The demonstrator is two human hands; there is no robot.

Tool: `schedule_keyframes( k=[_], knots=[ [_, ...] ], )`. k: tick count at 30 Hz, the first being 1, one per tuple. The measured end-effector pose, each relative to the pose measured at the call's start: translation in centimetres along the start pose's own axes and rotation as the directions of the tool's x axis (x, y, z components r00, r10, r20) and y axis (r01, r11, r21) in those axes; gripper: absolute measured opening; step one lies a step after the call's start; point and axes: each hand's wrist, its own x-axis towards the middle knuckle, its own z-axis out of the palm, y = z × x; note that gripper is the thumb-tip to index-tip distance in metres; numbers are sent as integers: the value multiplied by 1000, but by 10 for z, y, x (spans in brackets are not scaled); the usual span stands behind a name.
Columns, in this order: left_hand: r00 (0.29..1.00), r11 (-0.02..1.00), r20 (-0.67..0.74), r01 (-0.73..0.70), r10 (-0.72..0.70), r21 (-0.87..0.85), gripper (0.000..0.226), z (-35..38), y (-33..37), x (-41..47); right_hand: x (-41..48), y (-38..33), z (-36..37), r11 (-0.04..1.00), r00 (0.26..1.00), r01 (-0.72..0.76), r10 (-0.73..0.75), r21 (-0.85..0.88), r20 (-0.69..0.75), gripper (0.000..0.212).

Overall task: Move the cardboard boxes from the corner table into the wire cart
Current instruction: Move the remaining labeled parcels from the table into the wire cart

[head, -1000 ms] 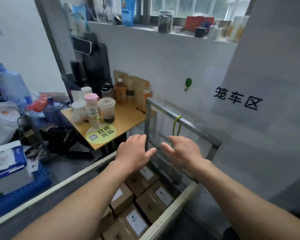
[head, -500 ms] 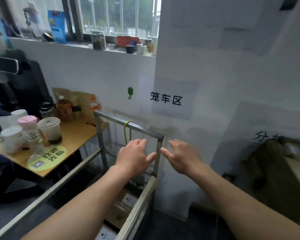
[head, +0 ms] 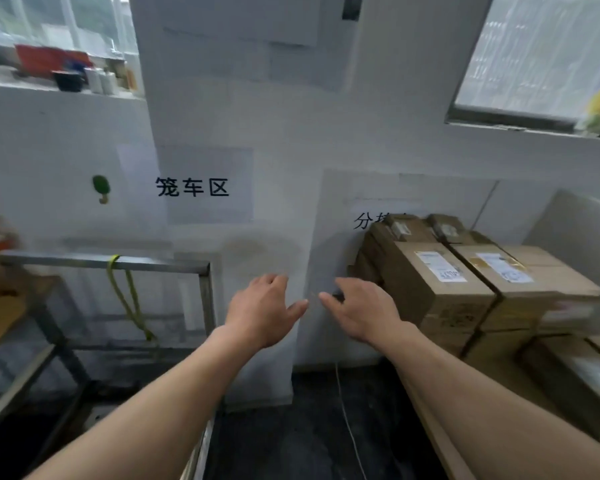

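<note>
We've swung from the wire cart [head: 118, 263] toward the cardboard boxes [head: 440, 282]; left hand [head: 260, 313] and right hand [head: 364, 311] empty, fingers spread. Boxes look stiff, likely heavy; clamp opposite sides.

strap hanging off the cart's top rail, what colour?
Yellow-green. The strap loops over the cart's grey metal rail, clearest in the head view.

Wire cart [head: 118, 263] on the left, up against the wall, a cord [head: 125, 299] draped over its top rail. Cardboard boxes [head: 430, 282] stacked on the right in the corner. Between them, left hand [head: 260, 313] and right hand [head: 364, 313] hover side by side, close but apart, before the wall, a sign [head: 192, 187] above them.
</note>
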Motion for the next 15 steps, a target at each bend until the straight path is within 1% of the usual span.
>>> schedule_keyframes(
  k=[2,6,8,10,12,15],
  knots=[
    [999,999,30,-44,44,-22,69,7,20,3,-13,20,-6,998,998,-68,68,-4,-16,43],
    [987,988,85,-134,140,-77,65,23,62,11,-40,61,-19,980,979,-196,194,-32,-56,60],
    [978,978,99,-175,186,-113,67,33,84,15,-54,85,-25,967,965,-253,250,-41,-74,61],
    [963,964,119,-225,243,-143,69,44,107,19,-68,108,-31,951,948,-306,302,-33,-99,56],
    [942,948,153,-276,299,-157,73,55,131,22,-83,131,-37,933,928,-358,353,-20,-120,45],
    [910,923,180,-345,374,-171,71,75,169,25,-105,168,-45,903,896,-429,425,-1,-129,37]
  ],
)
